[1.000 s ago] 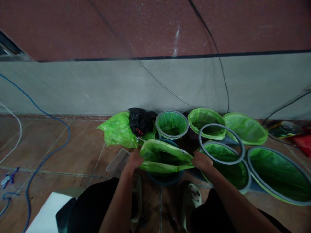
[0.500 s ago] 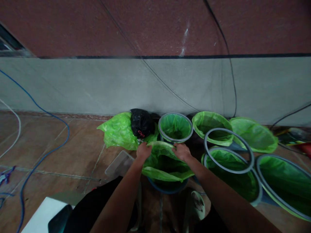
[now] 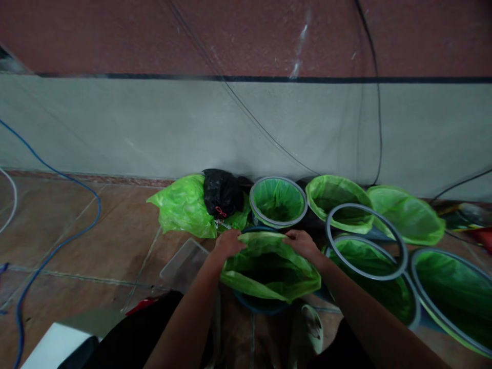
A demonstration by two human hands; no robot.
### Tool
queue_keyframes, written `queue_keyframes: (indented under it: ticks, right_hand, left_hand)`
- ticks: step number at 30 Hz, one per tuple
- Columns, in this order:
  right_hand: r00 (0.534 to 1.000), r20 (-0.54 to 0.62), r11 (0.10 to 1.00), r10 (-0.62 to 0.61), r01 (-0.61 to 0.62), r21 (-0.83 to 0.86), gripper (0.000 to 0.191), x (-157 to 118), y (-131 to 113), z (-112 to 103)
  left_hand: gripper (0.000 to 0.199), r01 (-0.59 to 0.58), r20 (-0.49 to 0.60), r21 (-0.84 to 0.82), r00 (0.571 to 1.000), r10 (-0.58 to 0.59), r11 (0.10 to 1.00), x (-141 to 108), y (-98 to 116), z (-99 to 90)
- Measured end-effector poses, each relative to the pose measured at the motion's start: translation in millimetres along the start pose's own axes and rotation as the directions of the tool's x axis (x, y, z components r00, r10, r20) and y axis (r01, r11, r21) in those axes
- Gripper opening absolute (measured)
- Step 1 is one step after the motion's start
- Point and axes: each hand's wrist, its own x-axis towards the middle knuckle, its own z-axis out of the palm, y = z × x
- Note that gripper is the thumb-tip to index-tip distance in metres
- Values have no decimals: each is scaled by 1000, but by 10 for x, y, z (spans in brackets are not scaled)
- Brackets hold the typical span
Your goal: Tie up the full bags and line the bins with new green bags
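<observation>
Okay, so the light-green plastic bag (image 3: 253, 287) was pinched at its far rim by the left hand (image 3: 229, 243) and right hand (image 3: 302, 244), both pretty much closed, mouth spread above a round blue bin (image 3: 258, 307) near the tiled floor's (image 3: 96, 251) wall edge. Green-lined bins (image 3: 416, 303) were parked rightward.

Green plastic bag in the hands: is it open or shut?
Open: the left hand and right hand grip the bag; its mouth edges stand apart.

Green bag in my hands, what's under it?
Part of a dark blue bin shows below the bag. The bag covers most of it, so I can't see inside the bin.
</observation>
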Motion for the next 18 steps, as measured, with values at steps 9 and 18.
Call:
queue_keyframes:
  ticks: [9,18]
  right_hand:
    - [999,-35,893,41,-21,449,39,89,12,109]
    - [983,-133,886,125,-50,461,41,298,125,264]
  left_hand:
    - [30,51,-83,-194,994,-68,980,362,-132,68]
    - [21,142,-85,-280,981,-172,949,656,-290,248]
